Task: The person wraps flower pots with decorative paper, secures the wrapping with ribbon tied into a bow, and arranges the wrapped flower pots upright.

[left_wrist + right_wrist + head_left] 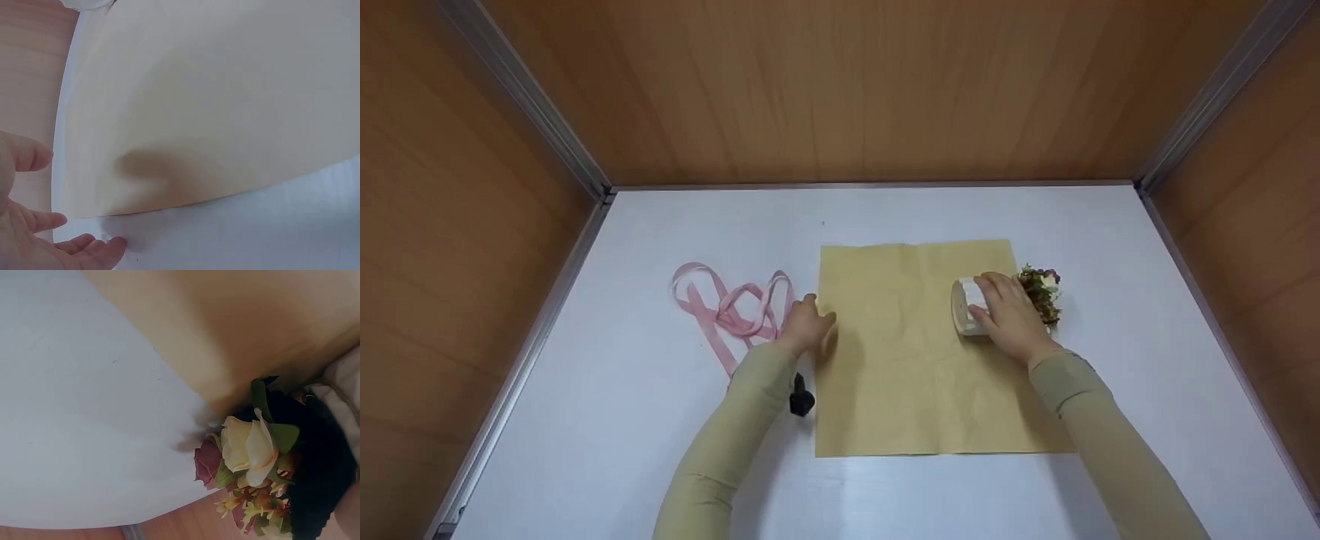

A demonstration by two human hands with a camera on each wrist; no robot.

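Observation:
My right hand grips a white flowerpot tipped on its side over the right part of a sheet of brown wrapping paper. The pot's base faces left. Out of its other end, past the paper's right edge, stick artificial flowers; a cream rose and a dusky pink rose show among green leaves in the right wrist view. At the paper's left edge is my left hand, its fingers spread and holding nothing. The left wrist view shows its fingertips beside the paper's edge.
Loops of pink ribbon lie on the white table left of the paper. A small black object sits by the left forearm, partly hidden. Wooden panels wall the table at the back and sides.

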